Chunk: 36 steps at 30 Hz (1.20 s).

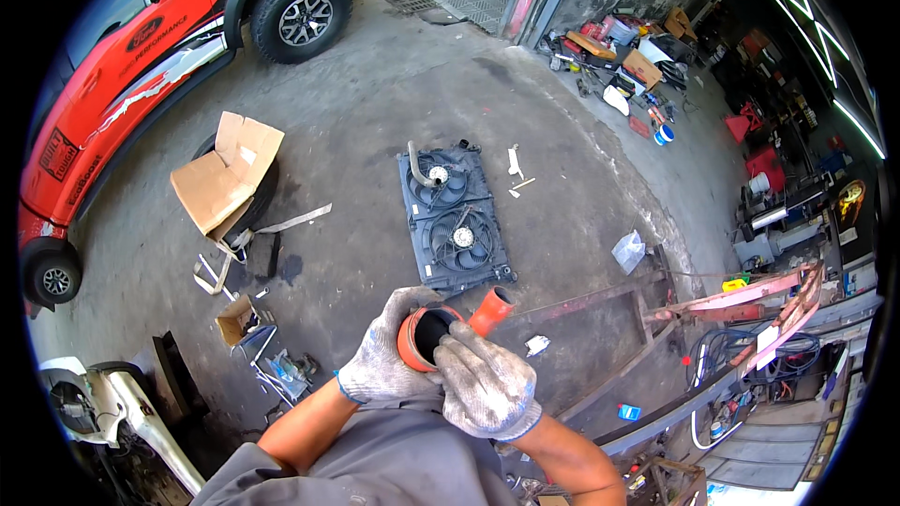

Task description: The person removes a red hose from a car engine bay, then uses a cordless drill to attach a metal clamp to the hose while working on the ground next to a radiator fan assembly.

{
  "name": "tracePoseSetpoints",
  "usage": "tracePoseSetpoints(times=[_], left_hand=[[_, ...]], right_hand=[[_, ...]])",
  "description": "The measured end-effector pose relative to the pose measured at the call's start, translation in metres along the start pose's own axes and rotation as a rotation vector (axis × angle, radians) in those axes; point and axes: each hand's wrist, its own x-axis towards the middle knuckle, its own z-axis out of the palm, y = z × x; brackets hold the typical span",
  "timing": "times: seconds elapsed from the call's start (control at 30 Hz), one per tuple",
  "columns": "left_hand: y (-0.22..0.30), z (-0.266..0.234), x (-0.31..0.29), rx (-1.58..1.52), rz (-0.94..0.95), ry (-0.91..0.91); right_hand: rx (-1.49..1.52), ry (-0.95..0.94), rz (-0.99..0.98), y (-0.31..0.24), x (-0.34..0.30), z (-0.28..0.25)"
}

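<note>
Orange hose [486, 316] aloft, nearside of fan unit [457, 202]. Left hand [389, 351] clasped round wide mouth; right hand [487, 379] at rim, pinching or resting, I can't tell. Left slackening under push could drop hose.

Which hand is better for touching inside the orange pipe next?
Probably the right hand: it is bent over the wide open end of the orange pipe, while the left hand wraps around its side.
</note>
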Motion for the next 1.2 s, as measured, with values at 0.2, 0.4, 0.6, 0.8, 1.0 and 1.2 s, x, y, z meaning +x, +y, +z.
tracePoseSetpoints(times=[0.2,0.4,0.6,0.8,1.0,1.2], left_hand=[[0.017,0.0,0.009,0.019,-0.086,0.04],[0.021,0.003,0.004,0.086,-0.124,0.086],[0.029,0.008,0.003,0.064,-0.209,0.128],[0.021,0.006,-0.012,0.037,-0.208,0.21],[0.014,-0.015,-0.005,-0.053,-0.077,-0.148],[0.0,-0.023,-0.02,-0.035,-0.137,-0.109]], right_hand=[[-0.141,-0.02,-0.037,0.004,0.005,0.004],[-0.03,-0.085,-0.051,0.011,-0.001,0.005],[-0.098,-0.096,-0.072,0.01,0.003,0.005],[-0.148,-0.146,-0.16,0.006,0.001,0.014],[0.369,-0.24,0.01,0.009,0.017,-0.01],[0.469,-0.015,0.519,0.021,0.024,-0.006]])
